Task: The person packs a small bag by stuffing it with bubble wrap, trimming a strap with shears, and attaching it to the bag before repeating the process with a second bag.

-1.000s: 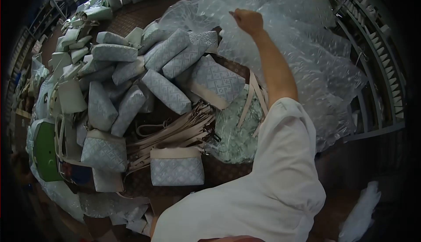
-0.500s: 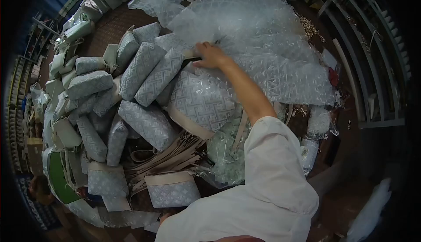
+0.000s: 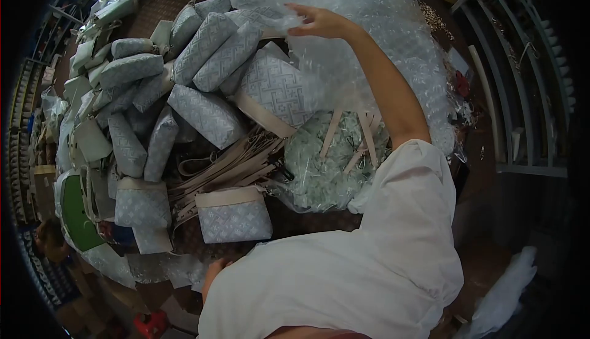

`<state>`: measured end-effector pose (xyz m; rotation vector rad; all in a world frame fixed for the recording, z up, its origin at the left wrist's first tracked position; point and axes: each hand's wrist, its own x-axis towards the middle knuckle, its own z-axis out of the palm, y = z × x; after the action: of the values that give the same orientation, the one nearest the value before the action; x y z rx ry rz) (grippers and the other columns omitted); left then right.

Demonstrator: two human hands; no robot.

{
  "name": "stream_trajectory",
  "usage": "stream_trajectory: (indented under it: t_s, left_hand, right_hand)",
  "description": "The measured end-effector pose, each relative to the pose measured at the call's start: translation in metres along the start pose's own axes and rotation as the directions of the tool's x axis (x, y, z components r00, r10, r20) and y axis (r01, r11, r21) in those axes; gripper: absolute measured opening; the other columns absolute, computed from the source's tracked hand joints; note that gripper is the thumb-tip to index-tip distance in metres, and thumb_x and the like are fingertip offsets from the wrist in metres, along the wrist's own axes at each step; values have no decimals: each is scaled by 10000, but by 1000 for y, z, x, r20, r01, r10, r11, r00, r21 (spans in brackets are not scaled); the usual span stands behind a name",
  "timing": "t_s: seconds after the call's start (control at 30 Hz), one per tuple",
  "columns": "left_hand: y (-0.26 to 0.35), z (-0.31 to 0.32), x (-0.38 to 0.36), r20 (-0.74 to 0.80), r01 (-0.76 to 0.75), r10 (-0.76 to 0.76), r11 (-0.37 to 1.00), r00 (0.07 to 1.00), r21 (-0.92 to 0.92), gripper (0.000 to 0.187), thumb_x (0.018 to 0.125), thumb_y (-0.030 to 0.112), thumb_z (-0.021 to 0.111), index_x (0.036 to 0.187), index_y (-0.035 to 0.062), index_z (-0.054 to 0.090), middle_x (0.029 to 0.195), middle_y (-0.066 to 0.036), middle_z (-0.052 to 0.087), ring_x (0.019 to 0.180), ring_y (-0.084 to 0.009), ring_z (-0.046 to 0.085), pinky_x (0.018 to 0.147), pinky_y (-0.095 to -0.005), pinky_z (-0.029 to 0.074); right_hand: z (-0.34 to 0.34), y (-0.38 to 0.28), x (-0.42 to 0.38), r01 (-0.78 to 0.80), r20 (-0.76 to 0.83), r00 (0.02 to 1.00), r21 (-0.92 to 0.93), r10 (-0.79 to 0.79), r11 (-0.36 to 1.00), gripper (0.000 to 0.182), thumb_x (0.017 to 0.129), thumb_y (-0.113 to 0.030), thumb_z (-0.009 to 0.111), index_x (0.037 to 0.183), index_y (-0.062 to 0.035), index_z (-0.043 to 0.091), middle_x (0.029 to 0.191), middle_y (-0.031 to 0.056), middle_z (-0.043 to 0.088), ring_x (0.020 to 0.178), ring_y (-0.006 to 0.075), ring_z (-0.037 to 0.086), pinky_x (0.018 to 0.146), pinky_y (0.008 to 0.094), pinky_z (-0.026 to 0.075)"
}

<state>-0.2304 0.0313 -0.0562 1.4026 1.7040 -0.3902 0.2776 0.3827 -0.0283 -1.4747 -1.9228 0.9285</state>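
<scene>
My right hand [image 3: 322, 23] reaches across the heap at the top middle, thumb and fingers apart, touching or just over the left edge of the clear bubble wrap [image 3: 381, 38]. Near its fingertips lie patterned grey-white pouches [image 3: 227, 56]. A larger patterned bag [image 3: 273, 87] with a beige band lies below it, partly under the wrap. My left hand [image 3: 215, 271] shows only in part beside the white shirt at the bottom; its fingers are hidden.
Beige straps [image 3: 233, 164] lie bunched in the middle, above an upright patterned bag [image 3: 235, 216]. Beside them is a clear plastic bag of pale green pieces [image 3: 326, 167], with straps on top. A green panel [image 3: 80, 216] stands at left, metal racks [image 3: 531, 170] at right.
The view has shifted, and the heap sits higher in it. The bubble wrap has moved off the green pieces and their straps, uncovering them. My right hand's fingers are spread wider.
</scene>
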Motion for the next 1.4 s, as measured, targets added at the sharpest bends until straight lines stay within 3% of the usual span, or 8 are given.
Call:
stream_trajectory:
  t_s: [0.13, 0.37, 0.67, 0.87, 1.0, 1.2, 1.3, 1.4]
  left_hand:
    - [-35, 9, 12, -45, -95, 94, 995, 995, -23, 253, 816, 212, 559, 914, -17, 603, 837, -229, 601, 795, -387, 576, 676, -403, 447]
    - [-22, 8, -3, -113, -112, 113, 994, 987, 14, 241, 810, 186, 567, 941, -13, 601, 901, -213, 600, 836, -366, 576, 707, -384, 454]
    - [26, -38, -29, -125, -410, 391, 874, 912, -260, 222, 813, 142, 582, 985, 3, 605, 919, -139, 626, 803, -258, 601, 704, -316, 471]
    - [61, -56, 7, -486, -810, 672, 567, 559, -148, 398, 780, 132, 648, 1145, 40, 517, 1031, -100, 578, 942, -197, 559, 789, -299, 444]
    - [73, -41, 30, -466, -715, 687, 112, 558, -690, 749, 790, 435, 606, 1365, 129, 235, 1336, -95, 353, 1190, -255, 398, 966, -394, 333]
    - [49, -50, 31, -407, 8, 761, -476, 505, -879, 679, 858, 530, 411, 1357, 103, 234, 1346, -106, 339, 1201, -272, 389, 980, -411, 347]
    - [19, -65, 31, -399, -202, 720, -348, 568, -915, 577, 882, 380, 472, 1317, 45, 292, 1308, -130, 385, 1182, -271, 410, 950, -404, 385]
    - [-22, -78, 55, -256, -146, 639, -220, 726, -964, 505, 856, 260, 526, 1279, 48, 349, 1269, -120, 433, 1138, -245, 460, 923, -411, 404]
  right_hand:
    - [9, 4, -22, -5, -117, 944, -941, -310, 338, 905, 656, -571, 657, 1368, -171, 267, 1178, 190, 471, 1050, 359, 485, 874, 420, 420]
    - [-22, -26, -67, -452, -53, 783, -733, 620, 509, 836, 631, -728, 541, 978, 28, 615, 973, 218, 591, 926, 307, 571, 801, 366, 455]
    - [41, 108, -139, -493, -124, 834, -605, 537, 626, 559, 604, -244, 719, 1062, 11, 527, 946, 214, 595, 882, 331, 581, 754, 405, 458]
    - [59, -139, -132, -235, -149, 961, -7, 231, 972, 514, 761, -284, 651, 1111, 53, 484, 1024, 143, 603, 908, 255, 599, 769, 354, 473]
    - [155, -202, -134, -195, 214, 977, 922, -20, 333, 421, 820, -300, 596, 1100, 5, 523, 1012, 103, 597, 902, 183, 586, 771, 320, 490]
    - [281, -241, -152, -157, 3, 953, 861, -303, -483, 352, 864, -256, 471, 1112, -10, 523, 1061, 134, 569, 967, 271, 557, 829, 400, 460]
    - [312, -239, -148, 79, -83, 981, 996, 177, 34, 407, 871, -263, 414, 1172, 5, 471, 1139, 169, 519, 1020, 339, 519, 875, 441, 420]
    - [307, -238, -150, -17, 113, 983, 843, 146, -538, 437, 878, -260, 397, 1218, 13, 417, 1198, 194, 473, 1047, 391, 494, 905, 449, 396]
